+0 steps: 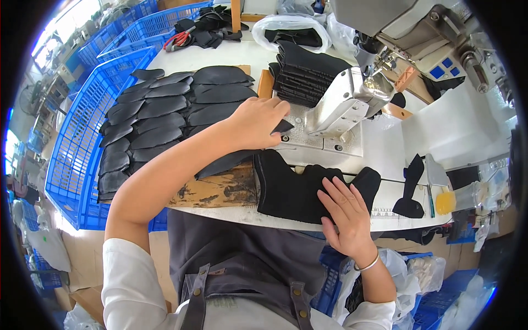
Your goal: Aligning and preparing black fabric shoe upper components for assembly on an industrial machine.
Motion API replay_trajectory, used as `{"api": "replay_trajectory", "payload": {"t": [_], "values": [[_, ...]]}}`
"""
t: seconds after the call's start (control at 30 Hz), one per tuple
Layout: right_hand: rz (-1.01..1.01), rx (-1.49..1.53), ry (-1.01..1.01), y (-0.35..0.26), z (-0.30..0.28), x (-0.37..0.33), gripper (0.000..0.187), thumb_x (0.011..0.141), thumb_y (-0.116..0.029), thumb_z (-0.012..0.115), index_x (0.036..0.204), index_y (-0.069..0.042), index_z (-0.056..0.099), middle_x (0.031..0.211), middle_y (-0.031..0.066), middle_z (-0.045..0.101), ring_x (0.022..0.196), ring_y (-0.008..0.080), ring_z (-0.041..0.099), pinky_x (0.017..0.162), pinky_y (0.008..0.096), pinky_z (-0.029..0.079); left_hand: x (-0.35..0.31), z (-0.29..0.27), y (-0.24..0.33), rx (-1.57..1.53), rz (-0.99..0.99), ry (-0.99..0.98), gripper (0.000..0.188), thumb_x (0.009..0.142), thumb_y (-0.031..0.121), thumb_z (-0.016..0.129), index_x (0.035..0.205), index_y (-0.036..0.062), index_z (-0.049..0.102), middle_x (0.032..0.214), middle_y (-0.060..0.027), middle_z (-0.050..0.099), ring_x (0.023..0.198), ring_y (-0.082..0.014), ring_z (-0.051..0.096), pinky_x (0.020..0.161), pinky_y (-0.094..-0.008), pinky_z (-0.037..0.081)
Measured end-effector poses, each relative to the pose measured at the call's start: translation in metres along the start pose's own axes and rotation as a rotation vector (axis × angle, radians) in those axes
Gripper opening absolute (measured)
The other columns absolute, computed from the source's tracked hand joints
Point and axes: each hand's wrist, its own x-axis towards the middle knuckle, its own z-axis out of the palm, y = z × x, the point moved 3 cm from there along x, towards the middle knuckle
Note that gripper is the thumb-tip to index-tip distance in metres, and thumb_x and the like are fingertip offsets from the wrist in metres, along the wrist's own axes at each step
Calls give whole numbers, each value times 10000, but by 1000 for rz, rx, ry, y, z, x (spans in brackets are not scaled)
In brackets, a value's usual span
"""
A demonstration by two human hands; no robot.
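Observation:
My right hand lies with its fingers spread over a black fabric panel, which has a curved, scalloped upper edge and rests at the table's near edge. Left of the sewing machine's metal bed, my left hand is closed, and the pointed tip of a small black piece shows between thumb and fingers. The rest of that piece is hidden by the hand. Beside my left forearm, overlapping rows of black leather-like curved pieces cover a wooden board.
The sewing machine head rises at the right of centre. Behind its bed stands a stack of black panels. Red-handled scissors lie at the back left. Blue crates line the left side. A black cut piece lies at the right.

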Motion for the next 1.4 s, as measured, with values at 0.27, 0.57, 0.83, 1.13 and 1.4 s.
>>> {"api": "replay_trajectory", "payload": {"t": [0.27,0.57,0.83,1.13,1.4], "values": [[44,141,-9,1,-5,0,477,732,-73,667,1202,-30,599,1354,157,527,1272,347,480,1065,481,340,-22,-42,-27,-342,-380,268,158,771,91,632,892,-8,615,756,-87,660,693,-159,640,639,-298,503],[52,586,181,-1,-32,39,664,689,-6,736,1307,-16,494,1344,161,536,1258,318,501,1026,418,392,-84,-109,46,-1137,-400,357,172,862,45,677,998,13,578,933,-33,665,819,-64,617,700,-230,516],[441,1260,-141,5,-25,42,267,800,-14,736,1032,-8,603,885,-15,593,796,46,529,708,216,441,-51,-61,100,-1316,-347,125,275,787,-58,716,941,39,510,909,-40,567,845,-65,556,754,-221,469],[619,774,-456,36,-27,18,214,803,-69,724,968,15,617,784,10,610,719,50,515,650,218,439,-35,8,108,-881,-351,-623,285,819,202,718,787,-54,597,571,-77,499,510,-119,440,488,-316,357],[455,580,-399,33,-23,19,316,754,-163,743,963,31,607,796,205,635,657,335,594,614,338,466,-28,16,108,-623,-175,-364,502,770,291,764,615,-56,436,563,-208,354,541,-326,267,462,-388,308]]}}
